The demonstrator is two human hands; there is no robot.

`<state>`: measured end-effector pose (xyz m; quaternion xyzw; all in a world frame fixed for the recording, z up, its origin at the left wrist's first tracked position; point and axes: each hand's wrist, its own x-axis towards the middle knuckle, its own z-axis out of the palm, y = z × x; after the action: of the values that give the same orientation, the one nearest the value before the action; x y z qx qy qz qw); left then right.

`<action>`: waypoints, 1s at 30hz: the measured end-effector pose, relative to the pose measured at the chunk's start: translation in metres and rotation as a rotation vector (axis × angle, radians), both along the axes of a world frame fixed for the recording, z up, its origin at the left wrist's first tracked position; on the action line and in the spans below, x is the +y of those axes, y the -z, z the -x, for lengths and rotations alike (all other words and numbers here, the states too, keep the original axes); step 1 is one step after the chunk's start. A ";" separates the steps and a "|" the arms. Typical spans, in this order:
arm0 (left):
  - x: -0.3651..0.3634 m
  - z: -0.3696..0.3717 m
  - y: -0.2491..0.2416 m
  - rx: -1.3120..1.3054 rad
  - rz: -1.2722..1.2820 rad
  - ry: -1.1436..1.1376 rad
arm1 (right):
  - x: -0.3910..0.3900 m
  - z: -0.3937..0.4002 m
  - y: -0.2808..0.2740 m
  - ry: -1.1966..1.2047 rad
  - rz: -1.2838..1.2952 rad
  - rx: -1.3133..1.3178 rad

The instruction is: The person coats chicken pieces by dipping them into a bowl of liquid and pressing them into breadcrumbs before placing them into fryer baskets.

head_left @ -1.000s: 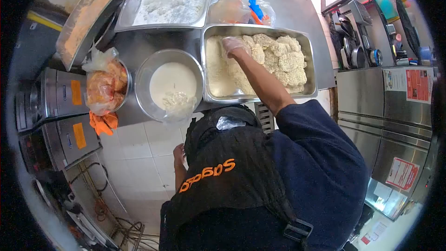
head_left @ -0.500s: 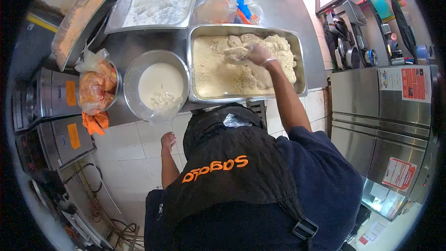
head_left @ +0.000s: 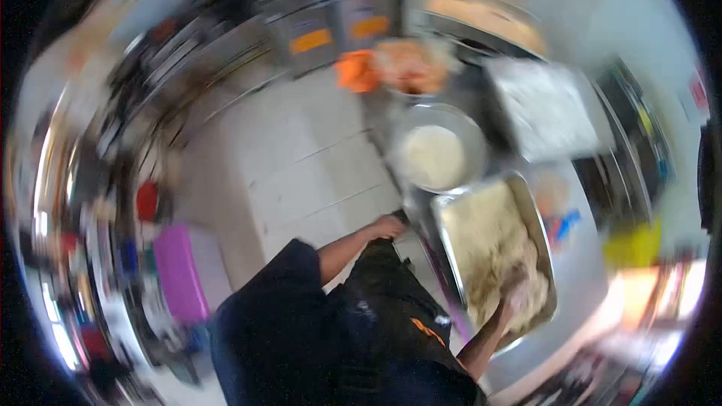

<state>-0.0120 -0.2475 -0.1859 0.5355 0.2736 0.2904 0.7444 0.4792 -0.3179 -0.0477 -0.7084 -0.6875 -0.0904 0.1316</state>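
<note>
The whole view is smeared by motion. My gloved right hand (head_left: 517,293) is down in the breadcrumbs at the near end of a steel tray (head_left: 450,219) of crumbed pieces. The blur hides whether it grips anything. My bare left hand (head_left: 387,227) holds nothing and hangs by my dark apron, close to the counter edge. A steel bowl of pale batter (head_left: 432,156) stands just beyond the crumb tray.
Past the bowl are a bag of orange marinated pieces (head_left: 410,66), an orange cloth (head_left: 355,74) and a tray of white flour (head_left: 541,109). White floor tiles (head_left: 301,158) lie to the left, with a purple object (head_left: 179,271) and steel appliances (head_left: 316,22) around them.
The camera has swung sharply, so the counter now runs down the right side. My right hand has moved to the near end of the crumb tray. My left hand has come up beside the apron.
</note>
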 end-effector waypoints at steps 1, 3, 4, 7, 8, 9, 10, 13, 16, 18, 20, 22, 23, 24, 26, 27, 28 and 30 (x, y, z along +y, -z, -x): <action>-0.006 -0.019 -0.005 0.091 0.024 -0.093 | 0.013 0.000 0.005 0.105 0.333 -0.147; -0.015 -0.057 -0.126 0.076 0.572 -0.232 | 0.040 0.005 0.006 0.169 0.639 -0.343; -0.014 -0.070 -0.156 0.036 0.738 -0.307 | 0.051 0.008 0.006 0.103 0.624 -0.337; -0.017 -0.088 -0.204 -0.114 0.756 -0.440 | -0.076 -0.017 0.029 -0.059 0.568 -0.308; -0.014 -0.095 -0.206 -0.128 0.745 -0.478 | -0.063 -0.043 0.031 -0.111 0.551 -0.300; -0.009 -0.102 -0.208 -0.081 0.657 -0.503 | -0.084 -0.049 0.033 -0.152 0.536 -0.289; -0.005 -0.105 -0.210 -0.029 0.569 -0.513 | -0.092 -0.056 0.037 -0.177 0.521 -0.275; 0.011 -0.118 -0.202 0.236 0.493 -0.549 | -0.125 -0.079 0.032 -0.170 0.488 -0.232; 0.030 -0.136 -0.170 0.612 0.168 -0.782 | -0.175 -0.100 0.022 -0.044 0.430 -0.186; 0.037 -0.139 -0.170 0.558 0.246 -0.919 | -0.156 -0.058 0.004 -0.009 0.381 -0.151; 0.050 -0.142 -0.147 0.721 0.224 -0.967 | -0.159 -0.051 0.001 -0.015 0.344 -0.113; 0.050 -0.138 -0.148 0.772 0.179 -0.911 | -0.176 -0.047 0.004 -0.010 0.325 -0.071; 0.049 -0.134 -0.159 0.686 0.245 -0.820 | -0.175 -0.045 -0.001 -0.004 0.317 -0.053; 0.047 -0.131 -0.167 0.596 0.313 -0.734 | -0.182 -0.041 -0.004 -0.005 0.307 -0.041; 0.036 -0.124 -0.176 0.588 0.308 -0.669 | -0.173 -0.031 -0.016 -0.021 0.289 -0.022; 0.030 -0.121 -0.178 0.582 0.307 -0.611 | -0.158 -0.035 -0.024 -0.030 0.279 -0.015; 0.026 -0.117 -0.178 0.598 0.251 -0.539 | -0.145 -0.034 -0.028 -0.037 0.262 -0.011; -0.005 -0.102 -0.186 0.565 0.180 -0.437 | -0.139 -0.026 -0.046 -0.046 0.246 -0.009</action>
<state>0.0903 -0.2527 0.0003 0.4560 0.6007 0.2577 0.6040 0.5053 -0.4569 -0.0016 -0.7028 -0.7101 -0.0053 0.0428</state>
